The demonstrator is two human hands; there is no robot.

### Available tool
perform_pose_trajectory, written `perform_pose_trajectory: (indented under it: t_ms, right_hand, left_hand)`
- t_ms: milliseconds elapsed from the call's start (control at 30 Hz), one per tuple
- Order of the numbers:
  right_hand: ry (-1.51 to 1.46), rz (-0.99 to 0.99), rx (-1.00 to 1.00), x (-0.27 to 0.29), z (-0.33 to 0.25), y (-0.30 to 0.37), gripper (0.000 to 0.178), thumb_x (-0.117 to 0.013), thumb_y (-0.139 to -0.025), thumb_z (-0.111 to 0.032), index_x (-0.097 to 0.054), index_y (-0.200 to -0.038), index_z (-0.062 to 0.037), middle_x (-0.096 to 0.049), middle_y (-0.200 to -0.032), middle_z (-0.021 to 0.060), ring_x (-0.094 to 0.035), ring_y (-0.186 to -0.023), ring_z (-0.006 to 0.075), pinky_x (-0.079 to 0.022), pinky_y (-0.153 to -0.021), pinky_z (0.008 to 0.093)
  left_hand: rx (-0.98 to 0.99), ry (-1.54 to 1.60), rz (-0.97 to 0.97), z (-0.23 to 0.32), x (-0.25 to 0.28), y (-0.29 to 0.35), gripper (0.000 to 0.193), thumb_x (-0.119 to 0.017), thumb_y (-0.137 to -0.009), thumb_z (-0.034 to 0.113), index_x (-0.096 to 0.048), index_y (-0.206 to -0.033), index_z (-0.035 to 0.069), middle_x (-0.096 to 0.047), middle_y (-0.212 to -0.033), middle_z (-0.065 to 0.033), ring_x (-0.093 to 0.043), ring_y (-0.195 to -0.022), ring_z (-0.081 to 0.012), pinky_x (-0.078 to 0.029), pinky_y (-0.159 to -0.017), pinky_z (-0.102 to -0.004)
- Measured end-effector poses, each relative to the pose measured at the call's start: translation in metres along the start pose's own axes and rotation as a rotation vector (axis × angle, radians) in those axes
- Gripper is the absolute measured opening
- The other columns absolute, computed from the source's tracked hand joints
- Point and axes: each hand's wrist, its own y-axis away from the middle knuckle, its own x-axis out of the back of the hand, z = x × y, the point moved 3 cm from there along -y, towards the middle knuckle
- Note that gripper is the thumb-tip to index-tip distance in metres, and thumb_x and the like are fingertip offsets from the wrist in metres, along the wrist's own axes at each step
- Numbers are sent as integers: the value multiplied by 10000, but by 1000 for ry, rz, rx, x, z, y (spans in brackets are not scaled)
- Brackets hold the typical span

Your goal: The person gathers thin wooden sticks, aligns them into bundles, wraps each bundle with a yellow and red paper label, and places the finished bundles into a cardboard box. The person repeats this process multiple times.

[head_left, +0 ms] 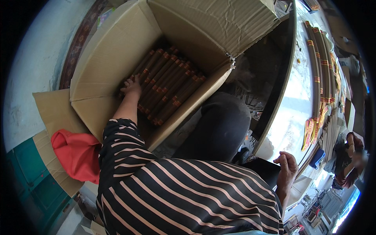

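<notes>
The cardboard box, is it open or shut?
Open. The cardboard box has flaps folded outward, its inside shows brown bundles, and the left hand reaches in to them.

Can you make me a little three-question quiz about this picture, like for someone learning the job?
1. Which hand reaches into the cardboard box?
2. True or false: the red cloth lies inside the box.
3. What colour are the bundles in the box, apart from their bright bands? a) white b) brown c) green

Key:
1. The left hand.
2. False; the red cloth is outside it.
3. b
</notes>
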Motion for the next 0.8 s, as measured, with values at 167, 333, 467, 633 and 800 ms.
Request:
perform_pose_trajectory:
  t_ms: [167,333,467,633,800]
  right_hand:
    - [2,29,9,4,0,7,158,-554,-884,-92,-603,-962,37,-586,-695,46,-547,-654,104,-447,-646,222]
    - [-10,136,-27,14,-4,12,150,-560,-869,-55,-603,-957,59,-598,-727,68,-561,-675,112,-453,-641,212]
    - [-92,241,72,43,7,6,166,-593,-853,-61,-604,-980,44,-600,-805,48,-552,-734,96,-446,-683,200]
    - [252,531,202,102,30,11,191,-629,-817,-82,-621,-974,25,-610,-871,81,-574,-783,123,-460,-740,237]
    - [476,650,115,157,53,8,252,-634,-801,-132,-604,-1012,3,-592,-915,99,-569,-793,166,-461,-745,272]
  left_hand:
    - [-4,158,-59,-2,-9,-16,555,-375,-911,183,-147,-1413,243,-123,-1475,-128,-253,-1307,-343,-304,-989,-528]
    - [-224,343,300,14,15,-35,304,-490,-867,227,-489,-1131,76,-496,-1125,-186,-491,-1075,-344,-418,-882,-446]
    - [-477,704,577,20,70,-43,322,-525,-855,203,-552,-1090,-16,-602,-1015,-219,-583,-932,-330,-452,-823,-376]
    - [-683,1240,617,78,197,112,285,-489,-901,108,-511,-1144,-38,-574,-1070,-82,-553,-984,-162,-428,-874,-281]
    - [-1082,1541,377,137,236,261,255,-487,-907,79,-506,-1136,-32,-562,-1076,-99,-543,-1000,-155,-436,-887,-276]
